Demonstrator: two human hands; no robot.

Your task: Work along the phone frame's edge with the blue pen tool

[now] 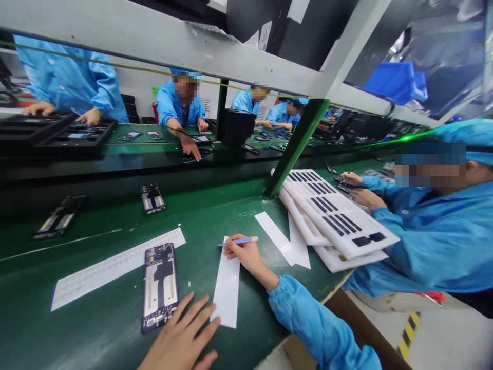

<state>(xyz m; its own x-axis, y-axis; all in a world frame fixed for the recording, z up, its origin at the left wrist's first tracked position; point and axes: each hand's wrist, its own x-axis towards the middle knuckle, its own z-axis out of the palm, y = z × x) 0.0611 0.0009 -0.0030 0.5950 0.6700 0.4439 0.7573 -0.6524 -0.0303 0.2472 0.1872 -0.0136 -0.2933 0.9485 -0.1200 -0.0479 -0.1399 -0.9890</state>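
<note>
My right hand (242, 255) is closed around a slim purple pen-like tool (242, 240) with a pale end. It is over the top of a white paper-like strip (226, 295), and the tool's thin tip points left. My left hand (185, 331) is spread with the palm down, its fingertips reaching to the strip's lower left edge. Beside those fingers lies an opened phone (159, 288), its inner parts showing. The phone's upper part overlaps a long white strip with rows of faint marks (100, 270).
Two more opened phones (153, 198) (60, 217) lie farther back on the green bench (115, 329). White strips (271, 234) and stacked white foam trays with black pieces (331, 210) are at right, by a green post (298, 146). A co-worker (431, 241) sits at right; several others are across the bench.
</note>
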